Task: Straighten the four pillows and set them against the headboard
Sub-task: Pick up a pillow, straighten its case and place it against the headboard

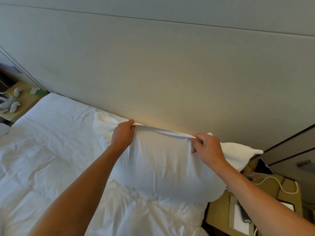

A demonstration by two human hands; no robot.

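The headboard (153,65) filled the upper view, a plain padded panel. Below it lay the bed (51,150) under rumpled white bedding. A pillow (162,167) hung upright in front of the headboard near the bed's right side, its lower bulge resting on the bedding. Behind it a second pillow (238,150) lay flat against the headboard, its corner poking out to the right; whether the white lump to the left was the same pillow could not be told. The other pillows were not in view.

Your left hand (123,135) pinched the pillow's top edge near its left corner; your right hand (207,147) pinched the same edge further right, fingers curled over the fabric. The case stretched taut between the two grips.

Judgement: light, soft, floppy load. The filling had slumped to the bottom, so the case alone carried it; the cloth looked smooth and may slip. Take hold at the top corners, with some filling in each grip, before shaking it square.

A counter (272,193) at right held a cable (281,189) and a remote (243,213).
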